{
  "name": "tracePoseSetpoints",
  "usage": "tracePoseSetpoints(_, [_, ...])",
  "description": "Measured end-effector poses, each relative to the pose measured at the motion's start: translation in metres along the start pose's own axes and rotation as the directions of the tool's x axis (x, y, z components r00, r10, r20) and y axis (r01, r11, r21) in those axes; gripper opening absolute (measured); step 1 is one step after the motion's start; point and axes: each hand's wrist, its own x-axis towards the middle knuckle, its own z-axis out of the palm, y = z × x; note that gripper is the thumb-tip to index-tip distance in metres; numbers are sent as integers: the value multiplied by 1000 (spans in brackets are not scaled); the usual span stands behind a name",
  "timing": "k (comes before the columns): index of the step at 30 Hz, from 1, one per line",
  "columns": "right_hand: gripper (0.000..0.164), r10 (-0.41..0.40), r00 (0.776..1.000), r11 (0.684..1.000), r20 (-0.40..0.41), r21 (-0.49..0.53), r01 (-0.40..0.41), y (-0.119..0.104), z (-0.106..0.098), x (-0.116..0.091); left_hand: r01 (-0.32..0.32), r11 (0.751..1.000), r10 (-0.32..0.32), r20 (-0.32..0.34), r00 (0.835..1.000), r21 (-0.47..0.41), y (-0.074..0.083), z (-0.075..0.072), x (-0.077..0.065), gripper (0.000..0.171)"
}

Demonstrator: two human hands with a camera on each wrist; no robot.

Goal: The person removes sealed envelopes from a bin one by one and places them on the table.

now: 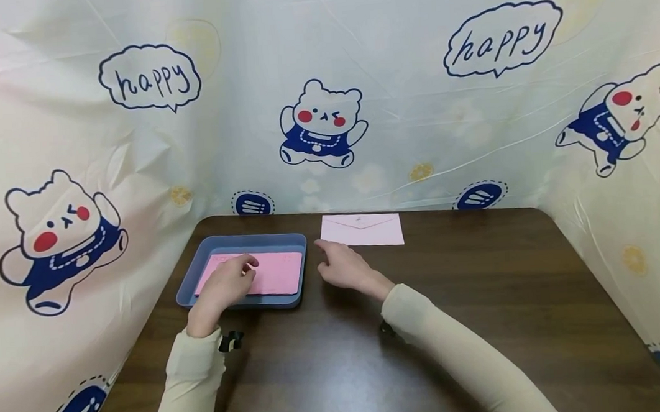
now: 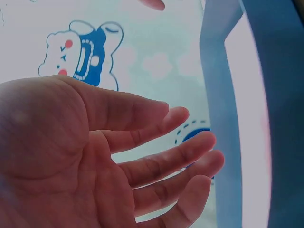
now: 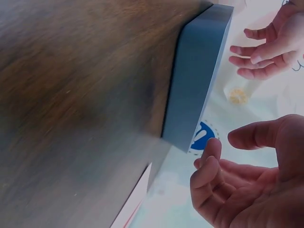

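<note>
A: Where does the pink envelope [image 1: 280, 271] lie?
B: Flat inside the blue tray [image 1: 268, 304], on the left part of the worktop [image 1: 453, 318]. The low walls probably serve to stop it sliding off.
A: And the pale envelope [image 1: 362, 234]?
B: Outside the tray, to its right, by the far edge of the worktop. Its flap side faces up, which sets it apart from the pink one, whose flap does not show. Lying alone like that, it is probably easy to reach without disturbing the tray.
A: What does the left hand [image 1: 230, 283] do?
B: It hangs over the tray, palm empty. The left wrist view shows the fingers [image 2: 164, 164] loosely bent with slight gaps between them; the thumb overlaps one finger there, so whether those two touch cannot be told. The right wrist view has the whole hand up in the air.
A: The right hand [image 1: 346, 268]?
B: Between the tray and the near left corner of the pale envelope, close to both. Its fingers curl softly, the thumb well away from them, with nothing in the grasp. The right wrist view shows it apart from the pale envelope.
</note>
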Motion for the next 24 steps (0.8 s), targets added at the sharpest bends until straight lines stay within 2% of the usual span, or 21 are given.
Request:
tracePoseSetpoints(2, [59, -1, 1000, 1000, -1, -1, 1, -3, 3, 1, 15, 1000, -15, -5, 1000, 4, -4, -7, 0, 33])
tracePoseSetpoints(5, [61, -5, 1000, 1000, -11, 12, 5, -7, 6, 5, 74, 997, -74, -2, 997, 19, -13, -20, 1, 36])
tracePoseSetpoints(9, [64, -29, 999, 998, -26, 52, 31, -11, 12, 11, 139, 989, -141, 32, 989, 58, -28, -38, 7, 41])
tracePoseSetpoints(12, [65, -49, 999, 997, -12, 62, 50, -12, 17, 14, 143, 986, -150, 73, 986, 83, -41, -47, 15, 45])
tracePoseSetpoints(15, [64, -63, 998, 998, 9, 29, 62, -12, 23, 18, 130, 987, -139, 94, 986, 99, -51, -52, 23, 46])
tracePoseSetpoints(19, [61, -78, 996, 997, 34, -15, 79, -13, 33, 22, 109, 986, -123, 107, 987, 122, -60, -55, 30, 45])
tracePoseSetpoints(24, [63, -81, 995, 995, 57, -62, 84, -16, 44, 29, 123, 980, -145, 138, 980, 157, -68, -55, 34, 47])
